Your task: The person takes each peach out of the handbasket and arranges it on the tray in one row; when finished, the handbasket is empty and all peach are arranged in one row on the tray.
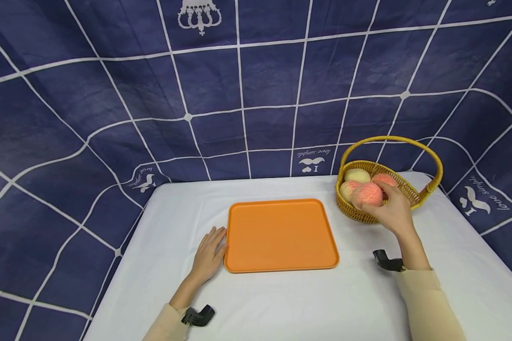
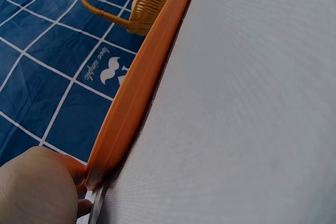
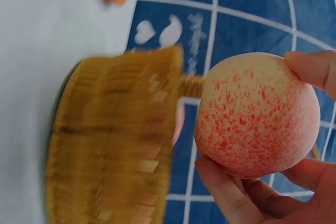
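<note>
My right hand (image 1: 390,206) grips a pink peach (image 1: 368,194) between thumb and fingers, over the front of the wicker basket (image 1: 358,215). In the right wrist view the peach (image 3: 257,116) has red speckles on pale skin and is beyond the basket's rim. Behind it in the basket sit a pale yellow fruit (image 1: 357,175), a yellow-pink peach (image 1: 348,190) and another pink peach (image 1: 385,179). My left hand (image 1: 209,253) lies at the left edge of the orange tray (image 1: 281,237), fingers extended, fingertips right at its rim.
The basket's tall arched handle (image 1: 390,138) rises over the fruit. A white cloth (image 1: 281,303) covers the table under tray and basket. A dark blue curtain (image 1: 269,85) with white grid lines hangs behind and at both sides.
</note>
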